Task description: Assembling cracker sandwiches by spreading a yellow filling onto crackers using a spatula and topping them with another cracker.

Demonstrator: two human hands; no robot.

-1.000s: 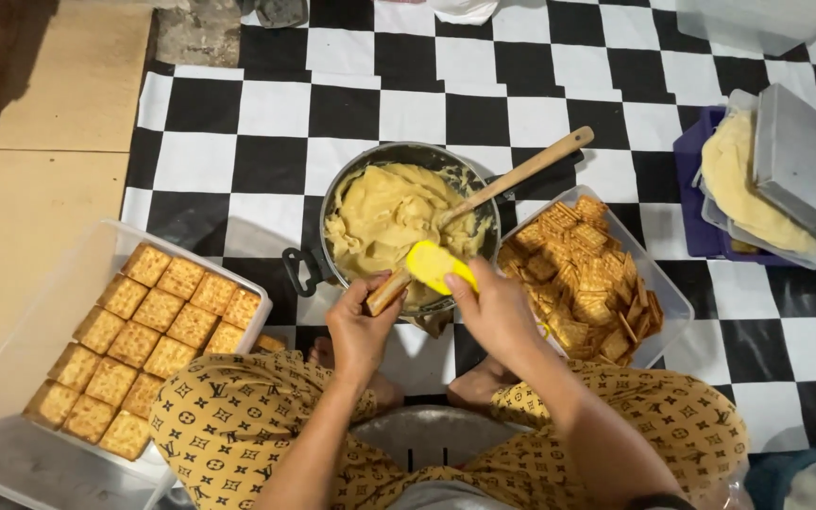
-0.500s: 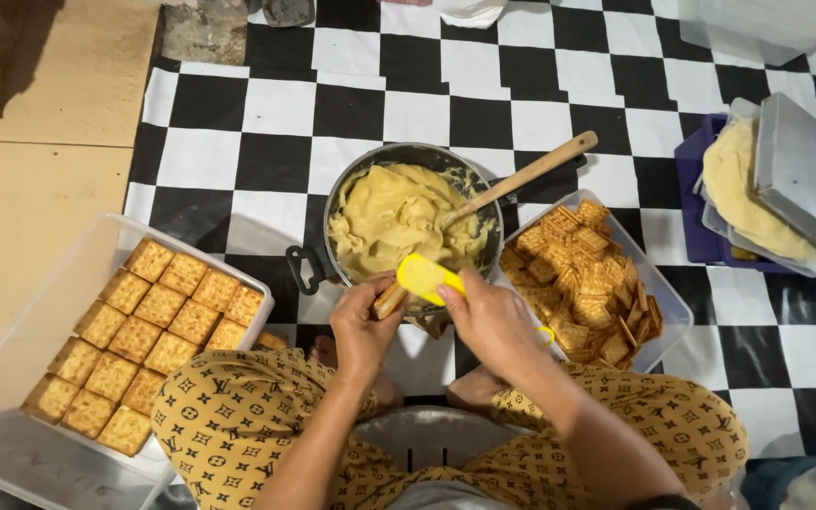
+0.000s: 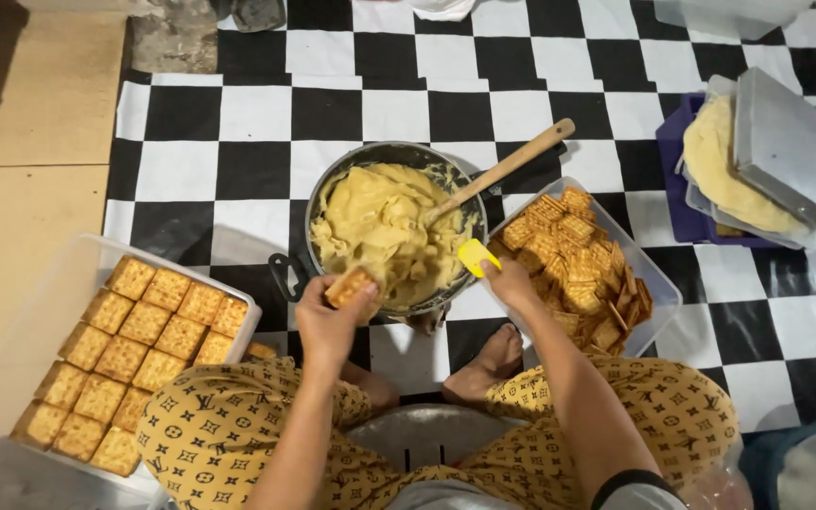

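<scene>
Your left hand (image 3: pixel 331 321) grips a square golden-brown cracker (image 3: pixel 349 285), fingers closed round it, held at the near rim of the round dark metal pot (image 3: pixel 306 236). The cracker sits just above the rim, tilted, its top face towards the pale yellow dough (image 3: pixel 375 227) that fills the pot.

Your right hand (image 3: pixel 510 281) pinches a small yellow plastic scraper (image 3: pixel 477 256) between fingers and thumb. The blade hangs over the gap between the pot's right edge and the clear plastic tray of loose crackers (image 3: pixel 658 288). The two hands are apart, pot rim between them.

A long wooden spoon (image 3: pixel 507 170) stands in the dough, handle leaning out over the pot's right side. At your left, a clear rectangular plastic container (image 3: pixel 11 326) holds filled cracker squares (image 3: pixel 144 323) laid in neat rows, touching edge to edge.

You sit cross-legged on the black-and-white chequered mat (image 3: pixel 238 113), bare toes (image 3: pixel 498 359) showing just below the pot. Far right: a purple tray (image 3: pixel 670 179) with a mound of pale dough (image 3: pixel 710 161), a grey metal sheet (image 3: pixel 795 156) slanted over it.
</scene>
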